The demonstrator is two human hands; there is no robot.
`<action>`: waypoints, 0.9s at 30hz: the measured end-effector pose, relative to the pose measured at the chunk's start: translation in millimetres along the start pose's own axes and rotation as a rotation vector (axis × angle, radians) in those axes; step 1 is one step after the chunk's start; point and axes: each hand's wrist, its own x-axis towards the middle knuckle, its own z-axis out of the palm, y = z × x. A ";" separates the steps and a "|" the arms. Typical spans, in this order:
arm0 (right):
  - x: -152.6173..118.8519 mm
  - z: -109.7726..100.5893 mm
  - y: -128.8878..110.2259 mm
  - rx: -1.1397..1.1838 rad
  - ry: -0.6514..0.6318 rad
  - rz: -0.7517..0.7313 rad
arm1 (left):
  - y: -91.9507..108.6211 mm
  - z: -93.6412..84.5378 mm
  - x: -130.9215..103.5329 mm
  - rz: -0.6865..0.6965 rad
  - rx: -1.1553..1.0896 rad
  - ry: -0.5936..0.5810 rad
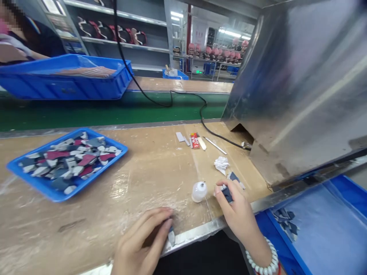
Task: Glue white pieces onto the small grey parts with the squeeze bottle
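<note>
Near the front edge of the brown worktable, my left hand [145, 238] is closed round a small blue and white piece [171, 236], mostly hidden by the fingers. To the right, my right hand [235, 206] grips a dark blue piece [226, 193] between thumb and fingers, just above the table. Another dark blue and white piece [235, 178] lies behind those fingers. A small translucent bottle [198, 191] stands left of my right hand. Crumpled white tissue [221, 164] lies farther back. The blue tray [54, 196] at the left holds several blue, white and maroon pieces.
A red packet [195, 141] and a thin white stick [215, 145] lie toward the back. A black cable [212, 131] crosses there. A metal housing [301, 95] rises at right, above a blue bin [289, 248]. Across the green belt [86, 112], a person sits behind a blue crate [65, 86].
</note>
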 end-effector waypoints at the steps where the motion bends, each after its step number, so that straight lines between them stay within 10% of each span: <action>1: 0.4 2.2 3.0 -0.046 -0.025 -0.029 | 2.0 -0.9 0.5 0.008 0.004 0.000; 10: -4.8 5.3 10.6 -0.453 0.156 -0.564 | 7.1 -1.6 -3.8 -0.043 -0.036 -0.061; 22: -2.3 36.1 3.5 -0.530 -0.090 -0.556 | 9.3 2.4 -13.9 -0.140 0.000 -0.070; 27: -2.9 31.1 8.4 -0.504 -0.092 -0.537 | 16.3 -0.3 -8.1 -0.036 0.289 0.100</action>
